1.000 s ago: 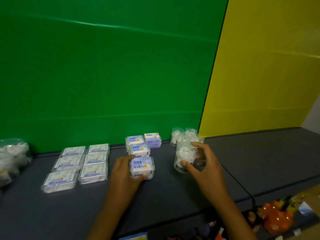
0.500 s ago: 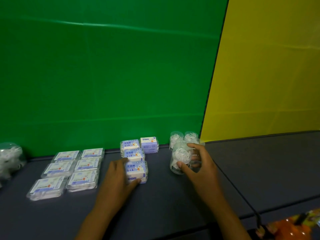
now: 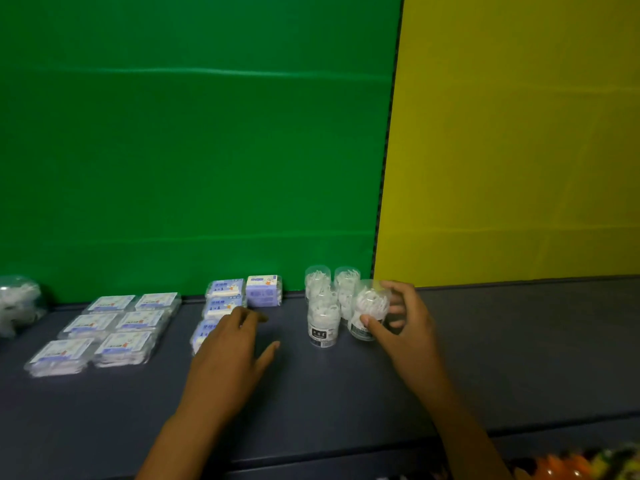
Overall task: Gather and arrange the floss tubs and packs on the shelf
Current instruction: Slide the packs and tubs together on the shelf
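While the right hand (image 3: 405,327) fingers grasp a clear plastic floss tub (image 3: 369,311), left hand (image 3: 230,344) released; flat clear floss packs (image 3: 104,332) sit aligned on dark shelf (image 3: 519,341), tubs nearly grouped.

A green backdrop (image 3: 194,140) fills the left and middle behind the shelf, with faint horizontal creases across it. A yellow backdrop (image 3: 519,133) stands to its right; the two meet along a dark seam that slants down to the shelf's rear edge. At the bottom right corner, below the shelf's front edge, some orange objects (image 3: 561,467) show beside a blurred mix of dark and green items, too unclear to tell what they are.
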`<control>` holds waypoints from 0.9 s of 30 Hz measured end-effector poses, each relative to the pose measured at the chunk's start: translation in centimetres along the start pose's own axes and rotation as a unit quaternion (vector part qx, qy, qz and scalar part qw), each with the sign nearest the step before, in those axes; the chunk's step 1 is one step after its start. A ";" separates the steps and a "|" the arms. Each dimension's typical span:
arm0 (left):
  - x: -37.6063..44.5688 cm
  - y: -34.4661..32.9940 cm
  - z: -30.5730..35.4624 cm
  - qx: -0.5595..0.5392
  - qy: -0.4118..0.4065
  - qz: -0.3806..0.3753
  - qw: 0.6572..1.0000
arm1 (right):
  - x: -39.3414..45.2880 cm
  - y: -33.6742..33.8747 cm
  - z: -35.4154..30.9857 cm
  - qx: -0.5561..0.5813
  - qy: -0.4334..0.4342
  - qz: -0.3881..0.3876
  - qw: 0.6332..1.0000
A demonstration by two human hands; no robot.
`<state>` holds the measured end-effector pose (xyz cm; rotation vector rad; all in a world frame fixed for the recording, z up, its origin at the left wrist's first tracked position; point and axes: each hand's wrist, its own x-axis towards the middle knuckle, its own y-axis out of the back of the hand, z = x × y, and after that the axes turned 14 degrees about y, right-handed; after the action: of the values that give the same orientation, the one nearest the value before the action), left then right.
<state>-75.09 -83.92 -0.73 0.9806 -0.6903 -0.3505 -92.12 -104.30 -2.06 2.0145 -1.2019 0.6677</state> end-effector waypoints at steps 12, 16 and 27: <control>-2.2 -0.8 2.7 0.043 0.044 0.003 0.998 | -1.0 -1.5 5.0 -0.008 -0.025 -0.103 0.994; -2.4 -0.8 3.0 0.054 0.053 0.000 0.997 | -0.9 -0.7 5.1 -0.026 -0.012 -0.141 0.990; -3.8 2.6 0.9 0.096 0.049 0.038 0.994 | 0.4 -0.6 -3.1 -0.232 0.177 -0.258 0.921</control>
<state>-78.56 -81.01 0.36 1.1426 -0.6786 -0.1709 -91.62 -101.91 0.06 1.6124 -0.5121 0.4058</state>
